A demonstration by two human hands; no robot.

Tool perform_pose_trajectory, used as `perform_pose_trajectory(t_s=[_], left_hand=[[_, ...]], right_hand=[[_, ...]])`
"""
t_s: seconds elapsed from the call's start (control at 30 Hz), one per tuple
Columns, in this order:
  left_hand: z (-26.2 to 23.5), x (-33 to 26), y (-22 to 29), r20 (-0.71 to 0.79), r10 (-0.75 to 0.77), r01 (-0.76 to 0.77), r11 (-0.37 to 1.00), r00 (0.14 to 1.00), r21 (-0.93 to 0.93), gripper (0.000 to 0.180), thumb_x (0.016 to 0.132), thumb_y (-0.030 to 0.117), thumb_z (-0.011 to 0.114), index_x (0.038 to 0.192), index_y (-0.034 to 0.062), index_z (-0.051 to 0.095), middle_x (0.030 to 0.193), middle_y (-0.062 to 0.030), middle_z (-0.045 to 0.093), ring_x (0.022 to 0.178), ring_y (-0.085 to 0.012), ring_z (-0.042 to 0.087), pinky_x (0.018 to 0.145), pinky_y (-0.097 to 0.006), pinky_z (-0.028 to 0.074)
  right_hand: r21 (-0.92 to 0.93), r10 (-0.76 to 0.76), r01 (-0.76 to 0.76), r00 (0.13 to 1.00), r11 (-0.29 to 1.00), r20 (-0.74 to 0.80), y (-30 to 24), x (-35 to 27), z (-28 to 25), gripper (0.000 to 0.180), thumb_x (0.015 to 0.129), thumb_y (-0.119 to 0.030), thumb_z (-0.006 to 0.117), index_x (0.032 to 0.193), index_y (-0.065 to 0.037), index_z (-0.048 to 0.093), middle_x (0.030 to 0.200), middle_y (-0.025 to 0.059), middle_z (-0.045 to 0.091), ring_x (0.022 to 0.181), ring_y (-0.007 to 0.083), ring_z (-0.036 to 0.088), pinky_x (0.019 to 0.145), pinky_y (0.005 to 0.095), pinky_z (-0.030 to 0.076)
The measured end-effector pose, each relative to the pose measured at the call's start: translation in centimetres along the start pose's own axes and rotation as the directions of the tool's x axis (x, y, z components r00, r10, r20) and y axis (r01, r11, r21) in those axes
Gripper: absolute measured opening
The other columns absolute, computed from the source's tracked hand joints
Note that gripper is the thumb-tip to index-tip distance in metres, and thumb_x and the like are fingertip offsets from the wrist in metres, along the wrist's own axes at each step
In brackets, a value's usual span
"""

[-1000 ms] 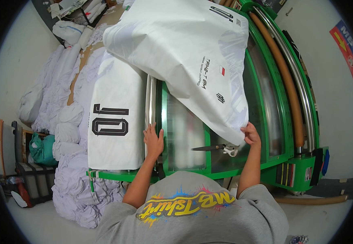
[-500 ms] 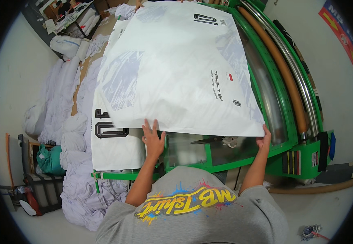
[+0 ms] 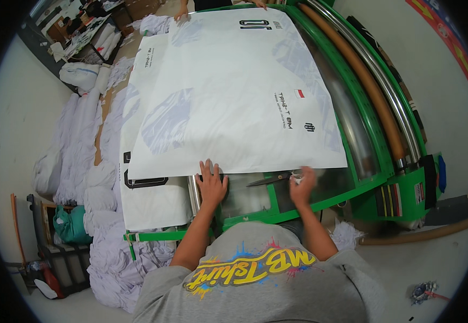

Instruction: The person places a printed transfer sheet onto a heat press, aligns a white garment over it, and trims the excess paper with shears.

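Observation:
A large white printed sheet (image 3: 234, 118) with grey-blue patches and black lettering lies over the green-framed machine (image 3: 320, 207). My left hand (image 3: 211, 183) rests flat on the sheet's near edge, fingers spread. Just beyond that edge, dark-bladed scissors (image 3: 269, 180) with white-wrapped handles lie on the machine's bed. My right hand (image 3: 302, 188), slightly blurred, is at those handles with its fingers curled round them. Beneath the top sheet, another printed white sheet (image 3: 156, 207) shows at the left, with part of a black figure covered.
At the far edge a co-worker's hand (image 3: 182, 12) touches the sheet. Along the machine's right side run a brown roll (image 3: 374, 86) and a shiny metal roller (image 3: 393, 91). Heaped white fabric (image 3: 110, 258) lines the left floor; a brown tube (image 3: 422, 236) lies at the lower right.
My right hand has let go of the sheet's near right corner and moved left to the scissors' handles. The top sheet now lies flatter; my left hand is pressed flat on its edge.

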State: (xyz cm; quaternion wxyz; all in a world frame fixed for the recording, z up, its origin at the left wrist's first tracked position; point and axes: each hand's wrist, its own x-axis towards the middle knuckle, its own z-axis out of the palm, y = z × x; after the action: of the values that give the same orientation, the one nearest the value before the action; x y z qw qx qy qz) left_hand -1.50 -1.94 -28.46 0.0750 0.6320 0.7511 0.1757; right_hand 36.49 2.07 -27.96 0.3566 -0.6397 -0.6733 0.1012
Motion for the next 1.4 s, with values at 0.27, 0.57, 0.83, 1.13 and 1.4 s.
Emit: perform_pose_trajectory(t_s=[0.27,0.57,0.83,1.13,1.4], left_hand=[[-0.9,2.2,4.2,0.269,0.008,-0.034,0.995,0.963,0.092,0.066,0.112,0.055,0.056,0.173,0.0335,0.042,0.189,-0.0077,0.017,0.173,-0.0393,0.012,0.121,-0.088,0.018],[1.8,5.1,8.8,0.335,0.214,-0.190,0.976,0.917,-0.105,0.061,0.111,0.050,0.060,0.166,0.0273,0.051,0.184,-0.0114,0.030,0.169,-0.0346,0.027,0.122,-0.076,0.027],[4.9,4.1,12.5,0.237,0.244,-0.218,0.967,0.940,-0.132,0.058,0.108,0.046,0.064,0.160,0.0212,0.058,0.182,-0.0113,0.034,0.168,-0.0337,0.031,0.122,-0.069,0.032],[5.0,4.0,19.3,0.255,0.152,-0.123,0.984,0.955,-0.126,0.045,0.108,0.043,0.066,0.147,0.0202,0.068,0.173,-0.0116,0.047,0.162,-0.0349,0.037,0.120,-0.065,0.034],[6.7,1.7,23.8,0.177,-0.119,0.102,0.989,0.977,0.103,0.049,0.110,0.044,0.064,0.153,0.0210,0.060,0.160,-0.0138,0.052,0.154,-0.0348,0.044,0.110,-0.069,0.041]], right_hand=[[-0.211,-0.179,0.230,0.955,0.950,0.235,-3.2,-3.3,-0.8,0.058,0.101,-0.021,0.072,0.157,-0.014,0.059,0.168,0.0186,0.046,0.157,0.0409,0.043,0.127,0.0567,0.035],[-0.202,-0.179,0.264,0.916,0.943,0.360,2.3,-2.4,-6.0,0.055,0.097,-0.012,0.072,0.152,-0.016,0.067,0.143,0.0137,0.062,0.135,0.0323,0.060,0.111,0.0539,0.046],[-0.266,-0.191,0.264,0.943,0.927,0.272,7.5,-1.7,-10.9,0.055,0.090,-0.017,0.077,0.144,-0.016,0.071,0.125,0.0139,0.065,0.124,0.0339,0.062,0.105,0.0516,0.049],[-0.258,-0.048,0.147,0.934,0.955,0.353,14.5,1.7,-15.3,0.041,0.072,-0.021,0.078,0.111,-0.012,0.072,0.108,0.0124,0.062,0.112,0.0348,0.065,0.099,0.0476,0.051],[0.045,0.285,-0.306,0.924,0.951,0.254,24.3,1.6,-27.1,0.038,0.073,-0.026,0.085,0.106,-0.008,0.076,0.104,0.0133,0.072,0.100,0.0391,0.074,0.089,0.0498,0.059]])
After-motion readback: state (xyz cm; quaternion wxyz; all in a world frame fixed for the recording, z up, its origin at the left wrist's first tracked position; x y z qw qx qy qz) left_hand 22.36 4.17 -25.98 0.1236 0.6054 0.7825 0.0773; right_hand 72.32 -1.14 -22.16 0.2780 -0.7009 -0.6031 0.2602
